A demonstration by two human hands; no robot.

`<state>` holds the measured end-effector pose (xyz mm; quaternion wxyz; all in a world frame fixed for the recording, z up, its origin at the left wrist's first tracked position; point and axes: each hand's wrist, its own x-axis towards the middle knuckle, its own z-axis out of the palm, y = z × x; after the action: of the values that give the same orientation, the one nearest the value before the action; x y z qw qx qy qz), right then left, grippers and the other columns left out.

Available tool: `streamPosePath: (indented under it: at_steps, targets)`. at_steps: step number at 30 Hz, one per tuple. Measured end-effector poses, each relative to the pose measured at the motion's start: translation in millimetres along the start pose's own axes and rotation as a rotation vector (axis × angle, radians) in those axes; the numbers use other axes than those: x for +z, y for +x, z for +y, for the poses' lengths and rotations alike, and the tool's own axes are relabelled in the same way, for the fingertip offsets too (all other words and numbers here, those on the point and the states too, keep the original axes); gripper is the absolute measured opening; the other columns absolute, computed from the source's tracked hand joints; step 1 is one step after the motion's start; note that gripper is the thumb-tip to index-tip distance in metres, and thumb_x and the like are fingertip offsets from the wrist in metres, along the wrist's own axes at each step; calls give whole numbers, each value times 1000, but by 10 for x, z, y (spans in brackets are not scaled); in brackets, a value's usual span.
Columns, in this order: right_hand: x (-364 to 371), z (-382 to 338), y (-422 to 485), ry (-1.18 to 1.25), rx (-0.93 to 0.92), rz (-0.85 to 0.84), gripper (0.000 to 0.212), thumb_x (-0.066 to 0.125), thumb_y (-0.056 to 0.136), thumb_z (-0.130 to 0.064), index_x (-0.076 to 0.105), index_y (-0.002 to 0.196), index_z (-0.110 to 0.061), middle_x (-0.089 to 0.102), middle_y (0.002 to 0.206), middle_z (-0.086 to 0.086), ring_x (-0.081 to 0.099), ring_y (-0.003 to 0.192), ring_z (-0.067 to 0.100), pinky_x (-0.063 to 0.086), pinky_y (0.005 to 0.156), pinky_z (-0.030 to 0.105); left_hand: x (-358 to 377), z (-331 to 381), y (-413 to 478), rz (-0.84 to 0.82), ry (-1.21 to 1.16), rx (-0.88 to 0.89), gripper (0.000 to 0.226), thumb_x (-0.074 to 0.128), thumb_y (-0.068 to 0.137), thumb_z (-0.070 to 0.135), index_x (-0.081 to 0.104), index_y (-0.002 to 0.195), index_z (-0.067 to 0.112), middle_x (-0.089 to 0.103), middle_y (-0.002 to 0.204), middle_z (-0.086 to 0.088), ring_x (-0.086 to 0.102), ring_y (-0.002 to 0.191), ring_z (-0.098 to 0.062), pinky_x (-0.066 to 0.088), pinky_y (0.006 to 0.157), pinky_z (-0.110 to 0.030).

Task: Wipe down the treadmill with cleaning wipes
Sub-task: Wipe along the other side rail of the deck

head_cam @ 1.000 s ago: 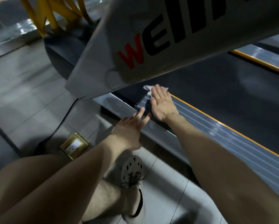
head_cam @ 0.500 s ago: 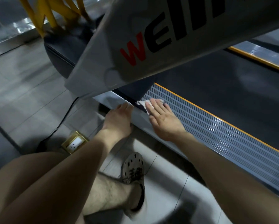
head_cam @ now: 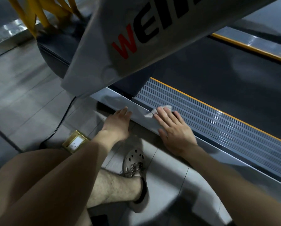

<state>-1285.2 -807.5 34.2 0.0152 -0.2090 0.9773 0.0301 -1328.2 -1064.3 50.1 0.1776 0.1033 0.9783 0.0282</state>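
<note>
Now my flat right hand (head_cam: 174,129) has dragged the small white cleaning wipe (head_cam: 159,110) back along the treadmill's grey ribbed side rail (head_cam: 226,126), so that strip looks done; my open left hand (head_cam: 118,123) braces, empty, beside it.

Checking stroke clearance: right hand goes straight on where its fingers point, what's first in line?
Probably the dark base of the grey upright, just beyond the wipe pressed under the right hand. Depth is unclear from one view.

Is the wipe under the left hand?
No, the wipe lies under the straight fingers of the right hand, at the edge of the side rail.
</note>
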Motion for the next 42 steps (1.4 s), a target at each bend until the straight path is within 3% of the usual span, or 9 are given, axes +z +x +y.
streamPosePath:
  at_steps: [8, 15, 18, 22, 26, 29, 33, 38, 42]
  targets:
    - [-81, -496, 842, 82, -41, -47, 78, 11, 98, -51, 22, 170, -23, 6, 179, -1, 5, 165, 22, 8, 134, 46, -194, 165, -35, -8, 28, 48, 62, 67, 97, 32, 42, 153, 24, 42, 163, -4, 46, 146, -29, 50, 111, -48]
    - [134, 527, -572, -43, -54, 24, 78, 50, 100, -15, 17, 171, -22, 5, 179, 1, 9, 165, 25, 21, 132, 46, -331, 464, -87, -103, 10, 82, 63, 60, 102, 30, 39, 162, 23, 35, 169, -5, 41, 152, -31, 48, 115, -53]
    - [142, 885, -1124, -17, 4, 44, 80, 58, 92, -1, 35, 166, -23, 24, 176, 2, 28, 161, 28, 47, 119, 43, -343, 652, -138, -138, 36, 143, 69, 59, 101, 27, 36, 166, 28, 35, 172, -2, 43, 153, -29, 49, 115, -49]
    - [-46, 1058, -1157, 49, -2, 90, 54, 72, 89, -2, 69, 138, -23, 60, 147, 2, 60, 130, 32, 64, 79, 41, -501, 894, -161, -193, 52, 242, 68, 57, 103, 26, 34, 167, 29, 29, 175, 1, 39, 156, -29, 47, 117, -46]
    - [-268, 1184, -1173, 234, 63, 36, 38, 76, 89, -9, 77, 118, -33, 70, 117, -7, 66, 108, 24, 60, 81, 36, -833, 1108, -249, -211, 38, 338, 62, 63, 101, 31, 44, 160, 33, 40, 167, 6, 45, 150, -23, 43, 118, -42]
    - [-593, 1323, -1230, 525, 257, 33, 36, 72, 91, -7, 79, 111, -36, 71, 97, -22, 66, 88, 3, 48, 75, 9, -1204, 1317, -280, -174, 92, 445, 54, 63, 101, 25, 54, 154, 28, 58, 154, 4, 56, 139, -19, 46, 113, -36]
    - [-1104, 1350, -1200, 1016, 381, 103, 34, 80, 87, 3, 70, 107, -23, 76, 99, -2, 71, 86, 16, 58, 86, 32, -1443, 1602, -359, -40, -21, 519, 39, 55, 106, 25, 64, 144, 31, 72, 131, 7, 66, 121, -17, 52, 106, -37]
    - [-1201, 1371, -1670, 947, 396, -5, 28, 80, 87, 0, 72, 97, -25, 75, 95, 0, 72, 83, 17, 60, 82, 38, -1540, 1900, -402, 91, -110, 588, 31, 51, 112, 31, 70, 134, 25, 74, 122, 3, 63, 117, -24, 43, 92, -32]
    - [-1220, 1236, -1762, 883, 358, 53, 37, 80, 79, -2, 70, 97, -33, 74, 98, -10, 73, 87, 12, 62, 84, 41, -1589, 2303, -424, 25, -307, 694, 19, 67, 105, 29, 75, 122, 26, 77, 111, 10, 69, 102, -10, 52, 99, -34]
